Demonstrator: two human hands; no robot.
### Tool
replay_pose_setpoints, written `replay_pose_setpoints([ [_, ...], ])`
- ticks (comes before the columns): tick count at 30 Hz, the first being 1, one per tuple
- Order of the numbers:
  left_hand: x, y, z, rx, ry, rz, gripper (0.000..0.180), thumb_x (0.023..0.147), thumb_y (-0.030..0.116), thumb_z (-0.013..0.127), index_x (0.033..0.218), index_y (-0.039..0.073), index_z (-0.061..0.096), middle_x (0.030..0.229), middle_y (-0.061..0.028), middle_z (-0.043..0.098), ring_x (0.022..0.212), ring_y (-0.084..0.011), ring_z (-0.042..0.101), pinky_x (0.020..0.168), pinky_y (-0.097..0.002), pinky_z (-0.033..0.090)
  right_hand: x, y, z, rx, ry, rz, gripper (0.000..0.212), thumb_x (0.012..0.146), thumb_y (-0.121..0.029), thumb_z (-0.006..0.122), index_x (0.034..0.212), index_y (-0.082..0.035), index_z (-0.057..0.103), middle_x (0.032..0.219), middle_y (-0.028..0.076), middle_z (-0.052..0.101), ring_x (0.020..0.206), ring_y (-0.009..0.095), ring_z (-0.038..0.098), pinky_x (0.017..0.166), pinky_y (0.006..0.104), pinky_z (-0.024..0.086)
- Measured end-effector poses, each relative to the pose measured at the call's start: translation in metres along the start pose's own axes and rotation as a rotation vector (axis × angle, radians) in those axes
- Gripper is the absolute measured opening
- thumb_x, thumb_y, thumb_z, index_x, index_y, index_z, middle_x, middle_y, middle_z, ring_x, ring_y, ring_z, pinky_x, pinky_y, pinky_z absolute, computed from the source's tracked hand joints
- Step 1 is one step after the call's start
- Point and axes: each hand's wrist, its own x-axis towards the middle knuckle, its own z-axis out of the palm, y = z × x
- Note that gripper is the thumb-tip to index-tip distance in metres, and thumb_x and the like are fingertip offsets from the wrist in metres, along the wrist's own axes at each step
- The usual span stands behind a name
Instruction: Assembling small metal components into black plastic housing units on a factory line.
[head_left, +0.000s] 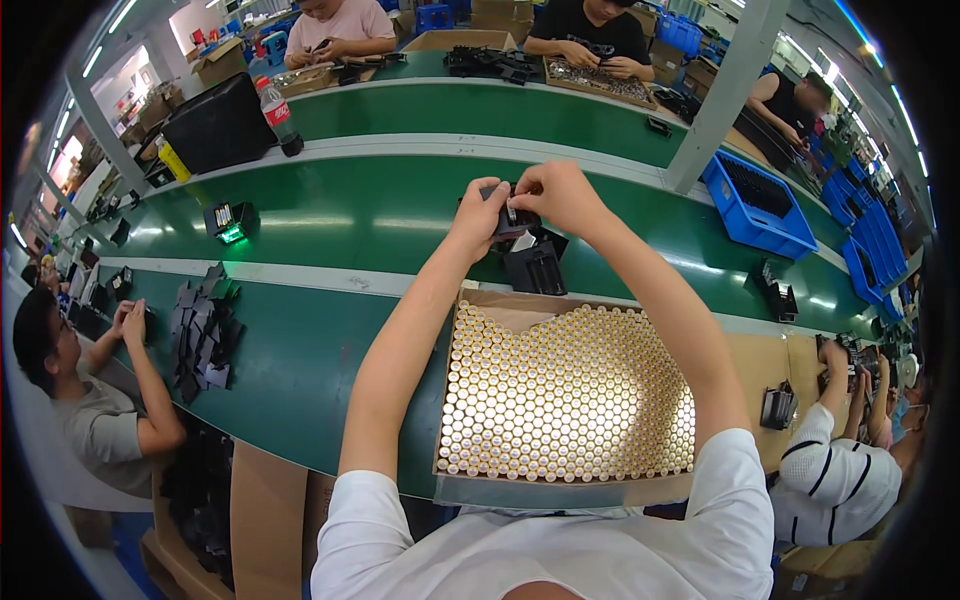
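Note:
My left hand (480, 215) is closed around a small black plastic case (512, 226) above the green conveyor belt. The fingers of my right hand (562, 203) are pinched together at the top of that case. A small pale piece shows by those fingertips, too small to name. Just below them on the belt lies another black case (537, 265) with open slots. Nearer to me, between my forearms, a shallow cardboard box (437, 440) is packed with upright cylindrical batteries (560, 400), their round ends up. A gap in the rows bares cardboard at its far side.
A black case with a lit green light (232, 233) rests on the belt to the left. Black flat parts (203, 330) are heaped on the left table. A blue crate (760, 205) and another black case (777, 293) are at right. Co-workers sit left, right and opposite.

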Motion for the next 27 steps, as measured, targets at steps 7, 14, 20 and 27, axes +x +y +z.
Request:
replay_pose_setpoints([
  [7, 0.0, -0.002, -0.007, 0.074, 0.013, 0.063, 0.055, 0.1, 0.009, 0.062, 0.147, 0.005, 0.033, 0.133, -0.0247, 0.049, 0.106, -0.0312, 0.061, 0.075, -0.0438, 0.065, -0.021, 0.017, 0.011, -0.189, 0.117, -0.315, 0.043, 0.078, -0.011, 0.082, 0.119, -0.004, 0.073, 0.087, 0.005, 0.078, 0.061, 0.018, 0.062, 0.062, 0.0306, 0.052],
  [14, -0.01, 0.003, 0.002, 0.022, -0.063, 0.065, 0.065, 0.094, 0.003, 0.069, 0.149, 0.007, 0.034, 0.126, -0.0245, 0.053, 0.098, -0.0297, 0.064, 0.072, -0.0394, 0.064, -0.032, 0.004, 0.003, 0.179, 0.033, 0.129, 0.053, 0.076, -0.005, 0.079, 0.128, -0.009, 0.069, 0.096, 0.004, 0.079, 0.069, 0.021, 0.063, 0.068, 0.0314, 0.053],
  [20, -0.008, 0.0, -0.003, 0.139, -0.044, 0.14, 0.076, 0.086, -0.001, 0.075, 0.149, 0.008, 0.035, 0.121, -0.0231, 0.055, 0.089, -0.0279, 0.066, 0.068, -0.0362, 0.063, -0.055, 0.005, -0.012, 0.096, -0.038, -0.111, 0.034, 0.075, -0.007, 0.078, 0.109, -0.008, 0.075, 0.091, 0.007, 0.076, 0.072, 0.026, 0.065, 0.07, 0.0367, 0.053],
  [27, -0.011, 0.008, 0.0, 0.198, 0.038, 0.125, 0.074, 0.083, 0.003, 0.077, 0.146, 0.006, 0.038, 0.119, -0.0228, 0.056, 0.086, -0.0272, 0.067, 0.064, -0.0348, 0.062, -0.091, -0.018, -0.064, -0.026, -0.597, -0.18, 0.015, 0.08, 0.0, 0.07, 0.094, -0.003, 0.073, 0.089, 0.005, 0.071, 0.072, 0.023, 0.063, 0.07, 0.0328, 0.053],
])
